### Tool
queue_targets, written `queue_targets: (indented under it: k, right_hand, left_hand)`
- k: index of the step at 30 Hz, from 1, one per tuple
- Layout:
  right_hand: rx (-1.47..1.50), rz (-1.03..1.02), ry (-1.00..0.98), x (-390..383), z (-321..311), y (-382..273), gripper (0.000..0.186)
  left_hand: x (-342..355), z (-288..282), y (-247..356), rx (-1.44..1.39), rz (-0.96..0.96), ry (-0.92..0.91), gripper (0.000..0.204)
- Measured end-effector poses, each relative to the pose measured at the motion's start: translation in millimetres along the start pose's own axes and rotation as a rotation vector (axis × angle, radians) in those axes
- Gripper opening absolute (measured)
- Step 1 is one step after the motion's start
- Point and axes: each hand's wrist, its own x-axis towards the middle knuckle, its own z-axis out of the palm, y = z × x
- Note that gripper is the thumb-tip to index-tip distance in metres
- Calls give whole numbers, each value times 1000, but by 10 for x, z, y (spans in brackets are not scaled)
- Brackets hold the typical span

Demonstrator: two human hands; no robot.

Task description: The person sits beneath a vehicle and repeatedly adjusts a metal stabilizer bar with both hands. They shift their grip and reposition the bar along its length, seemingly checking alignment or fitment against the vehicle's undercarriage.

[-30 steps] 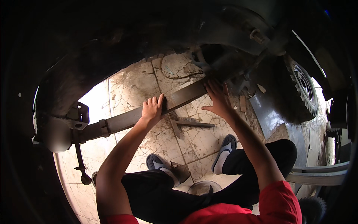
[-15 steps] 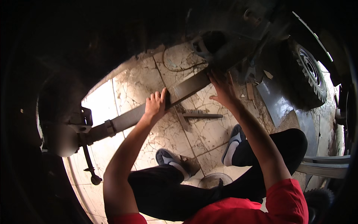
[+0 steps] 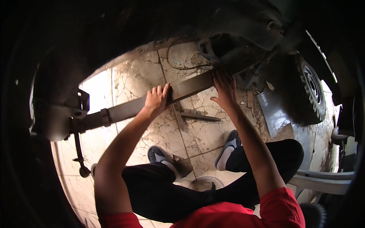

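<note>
A long flat grey metal bar (image 3: 133,110), like a vehicle's leaf spring, runs slantwise under a dark vehicle body. A band clamp (image 3: 105,117) wraps its left part. My left hand (image 3: 156,99) lies across the bar near its middle, fingers stretched over the far edge; its thumb is hidden. Farther right, my right hand (image 3: 226,90) rests its fingers on the bar, the thumb spread away from them. Neither hand holds a loose tool. On the tiles beneath the bar lies a hammer-shaped tool (image 3: 201,117), with bristles showing along its handle.
Dark vehicle parts crowd the top, and a rod (image 3: 79,155) hangs at the left. A tyre (image 3: 311,85) stands at the right beside metal sheets (image 3: 272,110). A grey plastic chair (image 3: 323,180) is at lower right. A round container (image 3: 205,184) sits between my legs.
The whole view has shifted slightly, with most things now farther left and many a little higher. Both hands stay on the bar in nearly the same places.
</note>
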Motion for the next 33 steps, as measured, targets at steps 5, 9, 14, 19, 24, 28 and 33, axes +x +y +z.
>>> queue_targets:
  k: [5, 9, 14, 19, 24, 28, 33]
  right_hand:
    - [14, 39, 11, 20, 63, 77, 115]
    - [-39, 37, -6, 260, 52, 118, 117]
    - [-3, -19, -12, 222, -17, 55, 117]
    - [-11, -63, -25, 45, -13, 176, 115]
    - [-53, -50, -8, 176, -3, 134, 119]
    - [-44, -10, -3, 284, 10, 76, 119]
    - [15, -49, 14, 84, -34, 95, 113]
  left_hand:
    - [36, 51, 83, -8, 19, 36, 114]
    - [63, -10, 77, 46, 31, 15, 110]
    - [17, 72, 32, -22, -6, -6, 113]
    - [35, 68, 84, -5, -11, 29, 112]
    - [24, 38, 102, 20, 7, 42, 109]
    - [29, 71, 83, 53, 14, 35, 106]
    - [29, 138, 49, 17, -7, 41, 111]
